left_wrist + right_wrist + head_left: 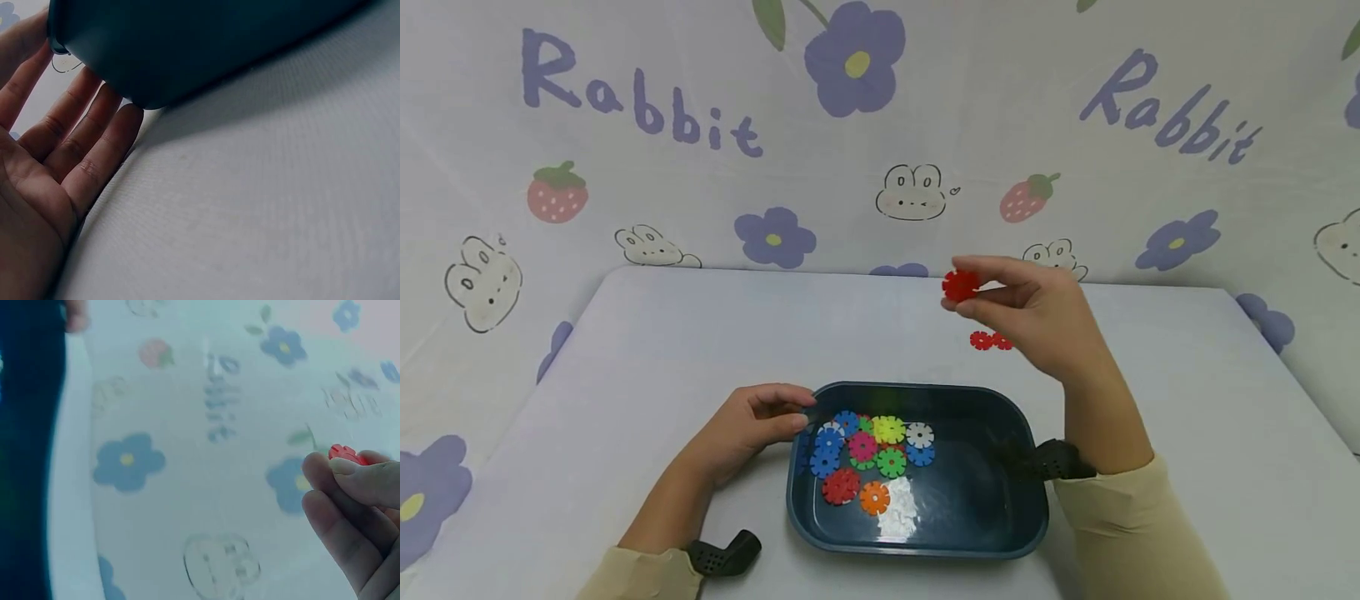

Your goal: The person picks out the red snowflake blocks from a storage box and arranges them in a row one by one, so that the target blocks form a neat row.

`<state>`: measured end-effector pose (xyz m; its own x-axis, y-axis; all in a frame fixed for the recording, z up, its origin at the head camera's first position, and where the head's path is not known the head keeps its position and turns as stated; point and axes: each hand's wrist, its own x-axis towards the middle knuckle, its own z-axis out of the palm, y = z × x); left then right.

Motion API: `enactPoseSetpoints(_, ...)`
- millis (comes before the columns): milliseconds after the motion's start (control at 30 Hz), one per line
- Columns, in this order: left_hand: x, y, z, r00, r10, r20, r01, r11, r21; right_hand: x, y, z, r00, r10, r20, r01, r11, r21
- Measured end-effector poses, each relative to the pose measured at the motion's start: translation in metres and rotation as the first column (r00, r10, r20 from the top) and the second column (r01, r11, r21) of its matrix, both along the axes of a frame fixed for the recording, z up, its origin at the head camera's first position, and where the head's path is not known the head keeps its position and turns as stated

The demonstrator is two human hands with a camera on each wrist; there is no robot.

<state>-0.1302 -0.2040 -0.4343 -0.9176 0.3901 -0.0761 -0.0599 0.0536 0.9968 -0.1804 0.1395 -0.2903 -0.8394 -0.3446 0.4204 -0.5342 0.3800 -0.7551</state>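
In the head view my right hand (1037, 312) is raised over the far part of the table. Its thumb and fingertips pinch a red notched plastic disc (960, 285); the right wrist view shows only a bit of this disc (344, 452) between them. Two more red notched discs (981, 340) lie side by side on the table behind that hand. At the left far corner of a dark blue tray (917, 552), my left hand (752, 425) touches the rim. Seen from the left wrist, its fingers (94, 159) lie fairly straight against the tray's outer wall (156, 50).
Several notched discs in blue, green, yellow, white, pink, red and orange (875, 498) lie in the tray's left half. The white table (737, 333) ends at a printed cloth backdrop (700, 192).
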Motion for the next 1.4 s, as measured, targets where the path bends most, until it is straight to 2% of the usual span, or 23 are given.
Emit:
enactPoseSetpoints(167, 0.002, -0.001, 0.002, 1.0, 0.01, 0.011, -0.01, 1.0, 0.001, -0.021, 0.028, -0.004, 0.99, -0.122, 0.066, 0.128, 0.987, -0.093)
enactPoseSetpoints(233, 0.003, -0.001, 0.002, 1.0, 0.012, 0.013, -0.012, 1.0, 0.005, -0.031, 0.039, -0.01, 0.974, -0.201, 0.107, 0.21, 0.974, -0.082)
enactPoseSetpoints(300, 0.003, -0.001, 0.001, 1.0, 0.013, 0.009, -0.013, 1.0, 0.009, -0.042, 0.05, -0.017, 0.948, -0.279, 0.155, 0.29, 0.956, -0.053)
enactPoseSetpoints(367, 0.003, -0.001, 0.0, 1.0, 0.012, 0.002, -0.012, 1.0, 0.011, -0.051, 0.06, -0.026, 0.923, -0.325, 0.205, 0.339, 0.94, -0.036)
enactPoseSetpoints(467, 0.003, -0.001, -0.001, 1.0, 0.015, -0.004, -0.015, 1.0, 0.011, -0.065, 0.071, -0.044, 0.9, -0.353, 0.258, 0.359, 0.933, 0.024)
enactPoseSetpoints(600, 0.003, -0.001, -0.001, 1.0, 0.015, 0.002, -0.015, 1.0, 0.021, -0.08, 0.077, -0.071, 0.888, -0.337, 0.313, 0.29, 0.938, 0.188)
enactPoseSetpoints(700, 0.003, 0.001, -0.002, 1.0, 0.007, 0.002, -0.008, 1.0, 0.029, -0.089, 0.076, -0.089, 0.893, -0.282, 0.35, 0.174, 0.935, 0.309)
enactPoseSetpoints(800, 0.004, 0.002, -0.003, 1.0, 0.003, -0.001, -0.003, 1.0, 0.03, -0.095, 0.072, -0.101, 0.892, -0.226, 0.392, 0.064, 0.92, 0.386)
enactPoseSetpoints(900, 0.003, 0.002, -0.003, 1.0, 0.005, -0.007, -0.005, 1.0, 0.031, -0.099, 0.067, -0.11, 0.89, -0.169, 0.424, -0.023, 0.911, 0.411)
enactPoseSetpoints(1067, 0.002, 0.001, -0.003, 1.0, 0.01, -0.015, -0.01, 1.0, 0.025, -0.103, 0.059, -0.121, 0.914, -0.049, 0.402, -0.135, 0.899, 0.416)
enactPoseSetpoints(1133, 0.002, 0.001, -0.002, 1.0, 0.013, -0.013, -0.013, 1.0, 0.018, -0.102, 0.056, -0.123, 0.916, -0.011, 0.401, -0.166, 0.9, 0.404)
enactPoseSetpoints(1267, 0.001, 0.001, -0.001, 1.0, 0.018, -0.008, -0.018, 1.0, 0.004, -0.1, 0.051, -0.127, 0.918, 0.031, 0.395, -0.199, 0.897, 0.394)
enactPoseSetpoints(1400, 0.0, 0.001, -0.001, 1.0, 0.019, -0.006, -0.019, 1.0, 0.004, -0.1, 0.047, -0.128, 0.928, 0.022, 0.373, -0.189, 0.889, 0.417)
